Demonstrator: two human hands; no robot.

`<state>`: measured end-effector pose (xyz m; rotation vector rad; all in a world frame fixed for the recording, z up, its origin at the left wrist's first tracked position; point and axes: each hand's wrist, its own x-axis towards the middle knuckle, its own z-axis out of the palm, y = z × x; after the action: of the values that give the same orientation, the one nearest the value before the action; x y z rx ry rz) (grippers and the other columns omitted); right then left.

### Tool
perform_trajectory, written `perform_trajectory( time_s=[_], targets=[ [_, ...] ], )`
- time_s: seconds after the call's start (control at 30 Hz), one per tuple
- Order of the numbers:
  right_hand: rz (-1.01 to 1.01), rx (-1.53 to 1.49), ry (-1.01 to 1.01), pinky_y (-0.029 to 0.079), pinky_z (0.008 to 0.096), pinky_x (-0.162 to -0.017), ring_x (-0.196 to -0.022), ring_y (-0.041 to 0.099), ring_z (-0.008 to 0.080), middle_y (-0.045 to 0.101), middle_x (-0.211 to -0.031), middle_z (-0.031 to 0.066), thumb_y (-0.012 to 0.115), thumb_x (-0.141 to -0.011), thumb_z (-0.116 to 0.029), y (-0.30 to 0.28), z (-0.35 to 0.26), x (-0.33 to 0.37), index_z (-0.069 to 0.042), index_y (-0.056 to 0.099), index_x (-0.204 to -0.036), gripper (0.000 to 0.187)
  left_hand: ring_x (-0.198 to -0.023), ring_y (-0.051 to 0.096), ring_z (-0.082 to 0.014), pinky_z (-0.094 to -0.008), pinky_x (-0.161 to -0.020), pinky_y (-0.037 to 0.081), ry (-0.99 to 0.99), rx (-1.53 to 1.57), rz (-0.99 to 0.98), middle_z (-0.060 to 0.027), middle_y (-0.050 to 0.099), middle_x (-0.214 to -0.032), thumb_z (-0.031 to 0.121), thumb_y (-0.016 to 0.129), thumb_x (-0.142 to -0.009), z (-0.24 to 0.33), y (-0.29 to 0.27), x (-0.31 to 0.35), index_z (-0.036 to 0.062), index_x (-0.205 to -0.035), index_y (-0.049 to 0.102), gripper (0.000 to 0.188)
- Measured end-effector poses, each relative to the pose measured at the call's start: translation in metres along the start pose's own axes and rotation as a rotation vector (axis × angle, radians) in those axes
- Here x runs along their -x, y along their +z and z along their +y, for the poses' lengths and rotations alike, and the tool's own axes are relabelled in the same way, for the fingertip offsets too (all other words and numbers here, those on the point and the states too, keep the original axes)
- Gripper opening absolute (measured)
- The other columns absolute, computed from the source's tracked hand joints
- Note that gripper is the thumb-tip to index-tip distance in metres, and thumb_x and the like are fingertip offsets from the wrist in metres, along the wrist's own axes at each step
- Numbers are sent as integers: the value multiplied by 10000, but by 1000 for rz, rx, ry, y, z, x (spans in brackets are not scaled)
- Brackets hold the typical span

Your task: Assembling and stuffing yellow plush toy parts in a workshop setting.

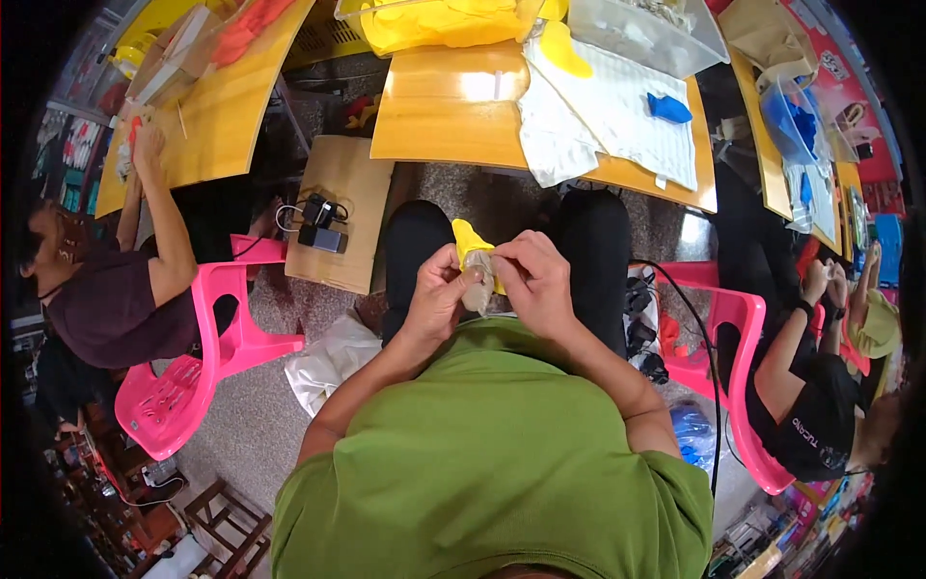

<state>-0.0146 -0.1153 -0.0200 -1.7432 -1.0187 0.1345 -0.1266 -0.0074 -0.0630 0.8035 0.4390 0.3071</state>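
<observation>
Over my lap, my left hand (436, 297) is closed around a small yellow cloth piece (467, 235) whose lower part meets a pale beige, crumpled material (478, 288). Whether the beige part is a lining or a filling I cannot make out. From the other side, my right hand (536, 278) pinches the edge of the same piece with thumb and fingertips. The yellow end points away from me toward the table, and the beige end hangs toward my shirt. My fingers cover much of the middle.
Ahead is a wooden table (434, 106) with white striped cloth (627, 116), a blue cloth piece (668, 107), yellow fabric in a tray (434, 27) and a clear bin (651, 34). A cardboard box (333, 193) bears chargers. People on pink chairs (207, 357) work on both sides.
</observation>
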Motion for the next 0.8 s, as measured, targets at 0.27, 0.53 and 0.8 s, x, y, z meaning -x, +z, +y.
perform_trajectory(
  time_s=[0.27, 0.53, 0.8],
  targets=[
    [-9, -85, 96, 386, 265, -507, -582, 516, 161, 534, -672, 72, 654, -728, 33, 4, 2, 1, 8, 636, -809, 86, -779, 557, -63, -221, -721, 456, 126, -187, -43, -7, 620, -872, 61, 668, -822, 7, -2, 1, 32, -923, 593, 129],
    [-45, 50, -38, 413, 266, -524, -602, 541, 169, 553, -674, 67, 689, -682, 43, -1, -4, -3, 2, 658, -808, 136, -762, 530, -43, -210, -713, 441, 219, -432, -110, 27, 610, -825, 58, 681, -807, 12, -13, 1, 37, -875, 598, 110],
    [-60, -153, 151, 408, 236, -529, -607, 539, 129, 547, -673, 57, 661, -724, 52, 3, 1, 7, 7, 661, -835, 120, -758, 531, -54, -223, -697, 436, 258, -524, -172, 15, 601, -829, 51, 665, -811, 20, -11, 2, 23, -853, 584, 96]
  ],
)
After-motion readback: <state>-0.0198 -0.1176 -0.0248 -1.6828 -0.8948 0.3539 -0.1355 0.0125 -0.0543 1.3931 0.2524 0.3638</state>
